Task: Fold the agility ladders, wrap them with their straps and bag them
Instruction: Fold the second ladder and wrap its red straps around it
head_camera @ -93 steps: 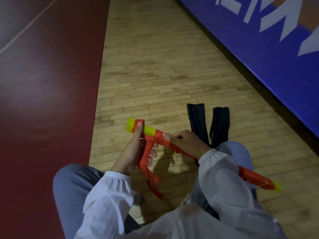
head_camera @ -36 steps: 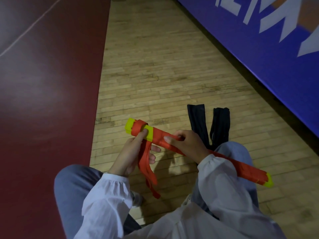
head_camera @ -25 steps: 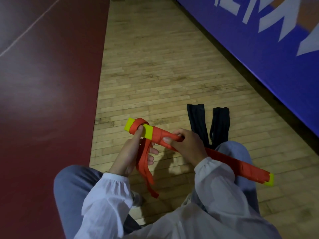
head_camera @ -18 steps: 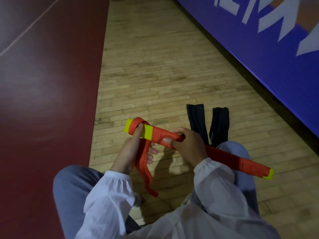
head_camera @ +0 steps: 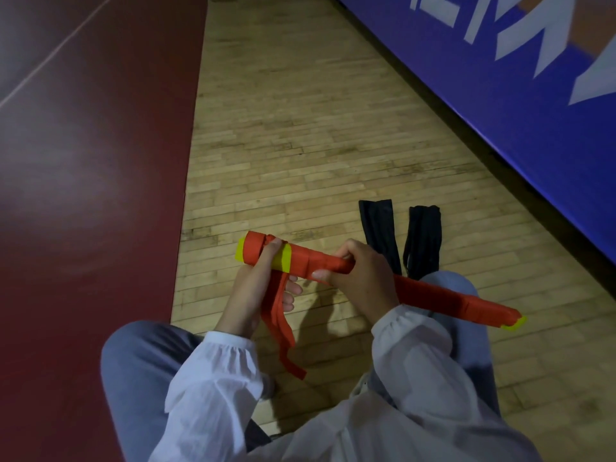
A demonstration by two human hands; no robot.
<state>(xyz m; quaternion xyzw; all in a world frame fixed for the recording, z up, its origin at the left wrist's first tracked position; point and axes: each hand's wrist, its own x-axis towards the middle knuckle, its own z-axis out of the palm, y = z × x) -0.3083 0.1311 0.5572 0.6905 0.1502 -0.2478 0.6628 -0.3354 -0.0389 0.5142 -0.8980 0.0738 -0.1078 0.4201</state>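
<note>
A folded agility ladder (head_camera: 440, 295), a long bundle of yellow rungs wound in orange strap, lies across my lap from upper left to lower right. My right hand (head_camera: 363, 278) grips the bundle near its middle. My left hand (head_camera: 256, 288) holds the left end, with a finger pressed on the orange strap (head_camera: 280, 325) where it loops round the yellow tip. The loose strap tails hang down between my knees. Two black bags (head_camera: 380, 235) lie flat on the wooden floor just beyond my right hand.
I sit on a wooden plank floor (head_camera: 300, 135). A dark red court surface (head_camera: 90, 195) borders it on the left, and a blue padded wall (head_camera: 500, 95) with white lettering runs along the right. My knees in grey trousers flank the bundle.
The strap has been wound further toward the left tip, so less yellow shows there. The bundle's right end has tilted and shifted slightly. Both hands keep their hold.
</note>
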